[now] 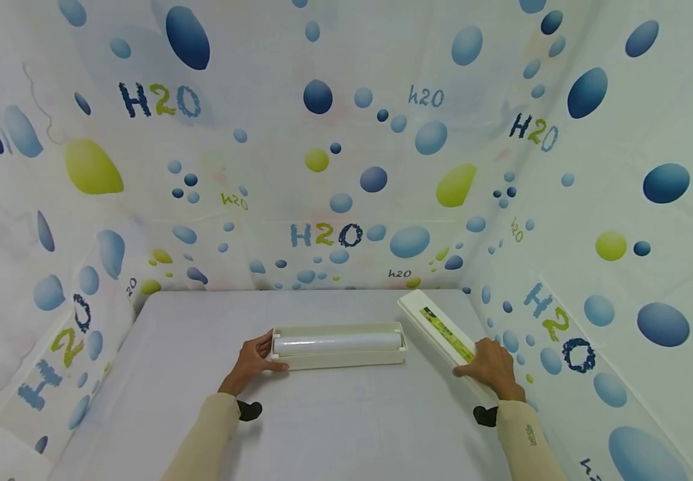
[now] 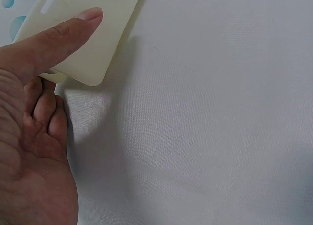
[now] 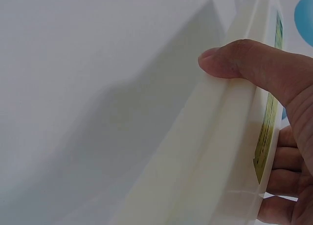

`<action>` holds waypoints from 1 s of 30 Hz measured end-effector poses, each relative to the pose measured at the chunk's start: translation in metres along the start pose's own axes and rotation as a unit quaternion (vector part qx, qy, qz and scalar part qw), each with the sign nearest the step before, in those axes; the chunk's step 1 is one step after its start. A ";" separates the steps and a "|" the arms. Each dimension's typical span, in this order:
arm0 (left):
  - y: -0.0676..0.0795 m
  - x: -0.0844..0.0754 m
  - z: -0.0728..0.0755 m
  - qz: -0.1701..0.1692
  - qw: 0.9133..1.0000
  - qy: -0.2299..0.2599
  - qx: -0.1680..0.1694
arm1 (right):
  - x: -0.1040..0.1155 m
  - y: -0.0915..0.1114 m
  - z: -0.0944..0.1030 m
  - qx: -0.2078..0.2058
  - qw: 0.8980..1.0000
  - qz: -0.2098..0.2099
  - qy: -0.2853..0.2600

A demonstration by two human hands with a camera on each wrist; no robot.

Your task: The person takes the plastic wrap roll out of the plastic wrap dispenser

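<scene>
A long cream dispenser box [image 1: 346, 361] lies on the table with its top off, and a roll of cling film [image 1: 337, 343] shows inside it. My left hand [image 1: 250, 364] grips the box's left end. In the left wrist view the thumb lies across the box's side [image 2: 88, 63], with the other fingers partly hidden behind. To the right, my right hand [image 1: 492, 369] holds the long cream lid [image 1: 415, 307], which bears a green and yellow label. The right wrist view shows the thumb on one edge of the lid [image 3: 210, 132] and fingers on the far side.
A white cloth covers the table [image 1: 334, 427]. Around its back and sides hang white curtains [image 1: 382, 160] printed with blue and green drops and H2O lettering. The lid is held near the right-hand curtain.
</scene>
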State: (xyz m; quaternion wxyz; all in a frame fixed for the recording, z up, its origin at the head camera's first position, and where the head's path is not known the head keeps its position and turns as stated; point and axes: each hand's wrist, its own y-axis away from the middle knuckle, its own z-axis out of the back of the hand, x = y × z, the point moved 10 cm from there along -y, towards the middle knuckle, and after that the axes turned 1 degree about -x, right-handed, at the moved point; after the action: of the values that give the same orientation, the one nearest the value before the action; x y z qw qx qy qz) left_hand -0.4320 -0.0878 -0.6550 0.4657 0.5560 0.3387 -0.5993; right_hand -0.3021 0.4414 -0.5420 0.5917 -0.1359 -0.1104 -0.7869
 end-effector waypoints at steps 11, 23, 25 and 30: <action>0.000 0.000 0.000 -0.005 1.000 -0.008 -0.002 | -0.003 -0.001 -0.004 -0.010 1.000 0.017 0.011; -0.002 0.003 0.000 0.010 1.000 -0.015 -0.007 | -0.007 0.001 -0.007 -0.004 1.000 0.012 0.005; -0.002 0.004 0.001 0.008 1.000 -0.015 -0.008 | -0.008 0.001 -0.008 -0.004 1.000 0.010 0.004; -0.004 0.004 0.002 0.000 1.000 -0.005 -0.005 | -0.010 0.002 -0.011 -0.002 1.000 0.002 0.005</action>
State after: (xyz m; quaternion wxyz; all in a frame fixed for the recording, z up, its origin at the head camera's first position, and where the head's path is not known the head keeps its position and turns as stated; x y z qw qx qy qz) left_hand -0.4361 -0.0889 -0.6595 0.4699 0.5506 0.3392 -0.6008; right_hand -0.2987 0.4467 -0.5561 0.5937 -0.1335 -0.1061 -0.7864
